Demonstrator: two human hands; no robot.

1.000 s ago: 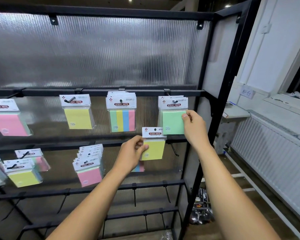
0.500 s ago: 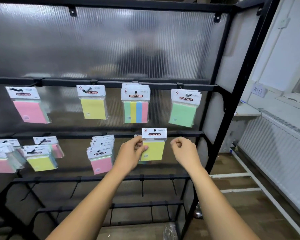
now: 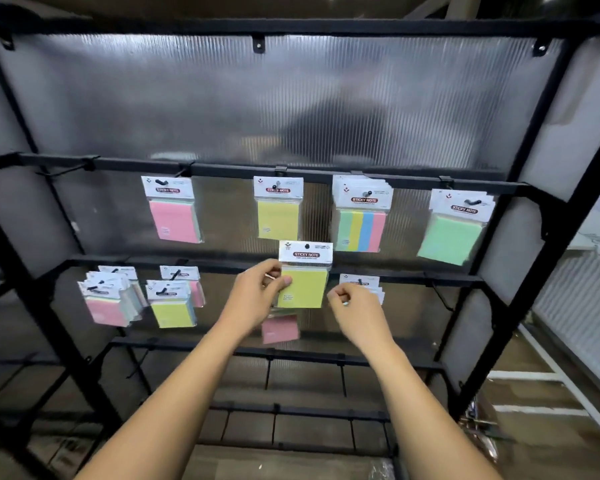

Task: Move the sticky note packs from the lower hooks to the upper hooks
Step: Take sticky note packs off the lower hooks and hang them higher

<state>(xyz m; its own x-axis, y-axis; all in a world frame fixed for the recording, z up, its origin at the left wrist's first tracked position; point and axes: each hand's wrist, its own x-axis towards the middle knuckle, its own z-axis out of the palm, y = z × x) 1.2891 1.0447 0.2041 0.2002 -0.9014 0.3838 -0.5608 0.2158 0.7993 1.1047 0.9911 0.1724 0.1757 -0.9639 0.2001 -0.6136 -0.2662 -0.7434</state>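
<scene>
The left hand [image 3: 257, 292] pinches a yellow pack [image 3: 303, 285]; at its three o'clock the right hand [image 3: 355, 306] curls by a hooked pack [image 3: 359, 281], grip unclear.

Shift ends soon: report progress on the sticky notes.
Looks done: a pink pack, yellow pack, striped pack and green pack hang on upper hooks. In hand: left hand holds a loose yellow pack; right hand is at the lower right packs. Left: pink stack, yellow stack on lower hooks.

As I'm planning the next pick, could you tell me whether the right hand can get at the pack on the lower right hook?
Probably yes: the right hand hovers just in front of that pack, nothing between them, and the left hand holds its yellow pack off to the side.
</scene>
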